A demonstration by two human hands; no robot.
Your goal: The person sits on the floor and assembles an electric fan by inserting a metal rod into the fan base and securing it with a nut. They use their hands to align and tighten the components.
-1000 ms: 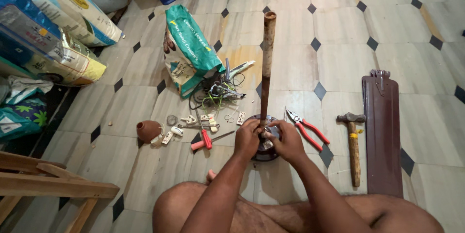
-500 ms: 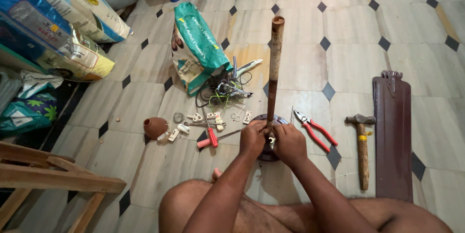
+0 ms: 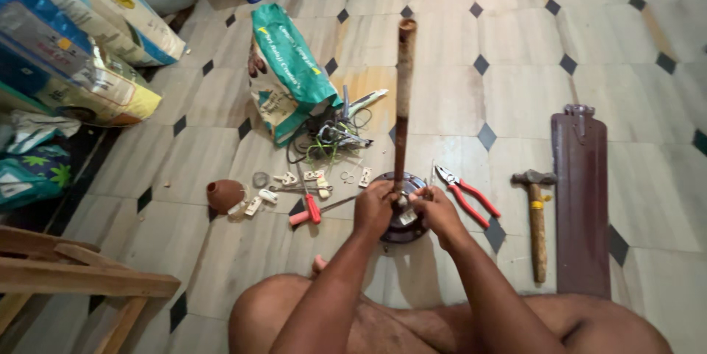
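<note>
2 hands at the foot of an upright rusty pipe on a tiled floor.

From the left: sacks (image 3: 81,52) and a wooden frame (image 3: 74,273) crowd that edge, then a green bag (image 3: 287,67), a wire tangle (image 3: 331,137) and a red-handled screwdriver (image 3: 309,210). The left hand (image 3: 374,210) and right hand (image 3: 436,213), fingers curled, close on the base of the pipe (image 3: 403,96), brown and flaking, standing on a dark round base (image 3: 401,232). Right of it lie red pliers (image 3: 465,192), a hammer (image 3: 536,218) and a maroon fan blade (image 3: 582,207); open floor lies beyond, toward the top right.
</note>
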